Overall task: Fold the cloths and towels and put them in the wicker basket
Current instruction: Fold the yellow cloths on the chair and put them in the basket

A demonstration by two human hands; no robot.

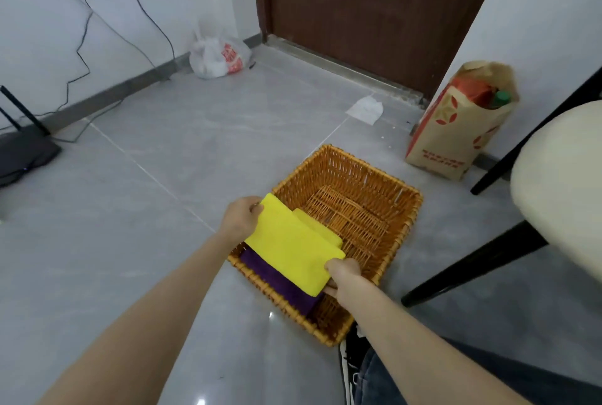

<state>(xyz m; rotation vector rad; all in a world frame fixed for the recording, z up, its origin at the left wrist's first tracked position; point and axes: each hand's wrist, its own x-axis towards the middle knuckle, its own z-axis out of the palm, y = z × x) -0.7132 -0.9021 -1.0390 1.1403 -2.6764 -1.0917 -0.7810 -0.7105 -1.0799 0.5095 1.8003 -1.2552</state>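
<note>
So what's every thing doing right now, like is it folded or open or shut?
wicker basket: upright on the floor
yellow cloth: folded, held over the basket's near part
purple cloth: folded, lying in the basket under the yellow cloth
left hand: grips the yellow cloth's far corner
right hand: grips its near corner
door: shut
paper bag: standing, open on top

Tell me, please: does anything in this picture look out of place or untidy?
The folded yellow cloth is held neatly above the purple cloth in the wicker basket; nothing odd there. Only a crumpled white paper lies loose on the floor before the door.
</note>
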